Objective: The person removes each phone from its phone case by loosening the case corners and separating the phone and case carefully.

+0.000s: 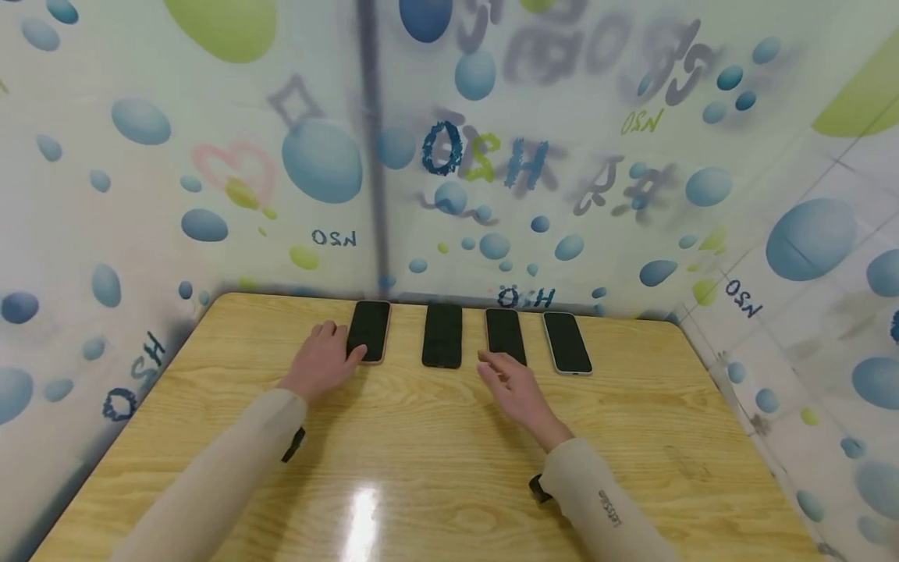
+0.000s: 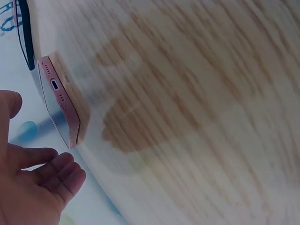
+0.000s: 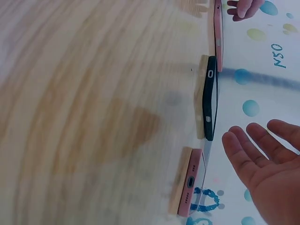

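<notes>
Large reversed "H2O" (image 1: 485, 158) on the patterned wall (image 1: 414, 215), small lettering (image 1: 609, 508) like "Letsslim" on the right sleeve (image 1: 593, 499)

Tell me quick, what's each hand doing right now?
Left hand: open, holding nothing, by the leftmost phone.
Right hand: open, holding nothing, near the third phone from the left.

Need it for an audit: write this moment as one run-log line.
left hand: empty, by leftmost phone | right hand: empty, by third phone from left | second phone, rightmost phone: on table, untouched
</notes>
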The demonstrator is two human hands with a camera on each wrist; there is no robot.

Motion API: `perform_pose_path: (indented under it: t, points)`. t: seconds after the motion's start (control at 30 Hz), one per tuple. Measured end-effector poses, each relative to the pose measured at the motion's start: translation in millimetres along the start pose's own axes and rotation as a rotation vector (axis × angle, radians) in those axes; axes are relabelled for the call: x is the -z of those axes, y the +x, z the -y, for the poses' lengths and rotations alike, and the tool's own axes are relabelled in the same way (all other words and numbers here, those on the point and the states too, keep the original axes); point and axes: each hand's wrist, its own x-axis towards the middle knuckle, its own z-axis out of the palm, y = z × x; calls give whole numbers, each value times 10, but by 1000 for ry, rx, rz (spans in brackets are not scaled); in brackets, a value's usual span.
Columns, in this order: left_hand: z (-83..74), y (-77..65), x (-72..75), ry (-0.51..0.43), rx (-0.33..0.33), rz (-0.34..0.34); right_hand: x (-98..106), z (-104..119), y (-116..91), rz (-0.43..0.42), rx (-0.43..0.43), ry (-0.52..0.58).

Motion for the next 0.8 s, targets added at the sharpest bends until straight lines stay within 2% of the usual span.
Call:
perform_pose_path:
  t: [0.17, 0.37, 0.57, 0.8]
  points:
    - [-2, 52, -33, -33, 49, 44, -64, 0, 9, 13, -22, 38]
    - [-4, 101, -86, -1, 71, 76, -109, 18, 20, 22, -26, 59]
    - [-7, 181, -176, 47, 94, 81, -134, -2, 17, 24, -38, 66]
    - [-122, 239, -219, 82, 166, 57, -157, -36, 16, 38, -20, 44]
